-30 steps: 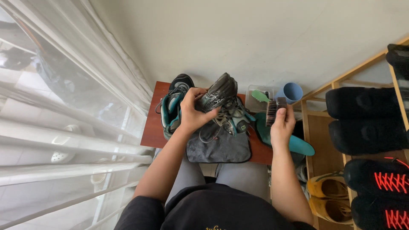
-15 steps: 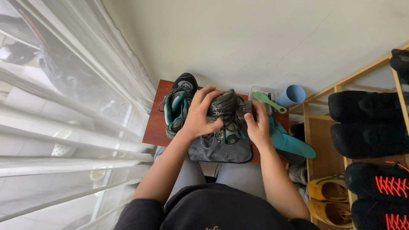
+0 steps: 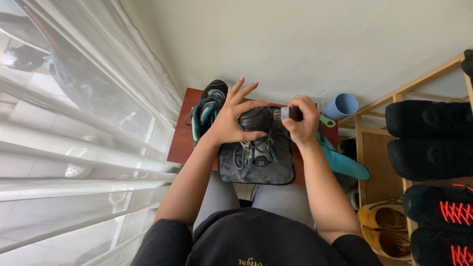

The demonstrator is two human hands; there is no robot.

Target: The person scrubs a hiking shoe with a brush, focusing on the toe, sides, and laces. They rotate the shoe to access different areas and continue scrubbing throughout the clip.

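Note:
A dark grey sports shoe (image 3: 256, 129) with teal trim and loose laces rests on a dark grey cloth (image 3: 256, 170) on a small reddish-brown table (image 3: 180, 143). My left hand (image 3: 229, 118) presses on the shoe's left side, fingers spread, some lifted. My right hand (image 3: 301, 120) grips a small dark brush (image 3: 288, 114) against the shoe's right side. A second shoe (image 3: 207, 106), black and teal, lies to the left on the table.
A teal insole (image 3: 345, 162) and a green-handled tool (image 3: 327, 121) lie right of the cloth. A blue cup (image 3: 343, 105) stands by the wall. A wooden shoe rack (image 3: 389, 138) with several shoes is at right; sheer curtains (image 3: 74, 123) hang at left.
The shoe has been lowered from a raised tilt onto the cloth. My right hand came in from the right with the brush and now holds it against the shoe.

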